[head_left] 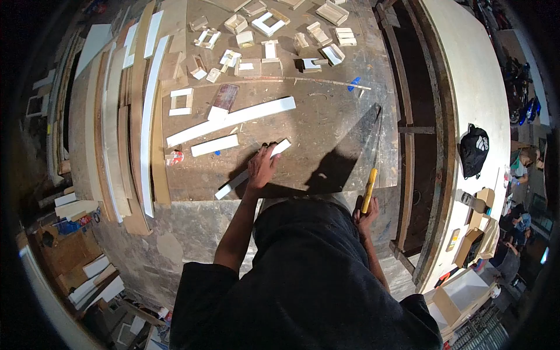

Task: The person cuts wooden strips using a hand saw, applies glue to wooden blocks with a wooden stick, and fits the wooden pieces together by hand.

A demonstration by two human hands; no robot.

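Note:
My left hand [262, 170] is closed over a short white-faced wooden strip [282, 147], which lies slantwise near the front edge of the worktable [326, 116]. Both ends of the strip stick out past the hand. Low at the right, my right hand [366, 216] grips the yellow handle of a handsaw [370, 189]. Its long thin blade points away from me and appears almost edge-on. Beyond my left hand lie another short white strip [215, 144] and a longer white board [233, 121].
Several small wooden frames and boxes [270, 23] are spread across the far side. Long boards [153, 128] are stacked at the left. A folding ruler [309, 80] crosses the table. A pale bench [461, 76] with a black bag [474, 150] stands at right, people beyond it.

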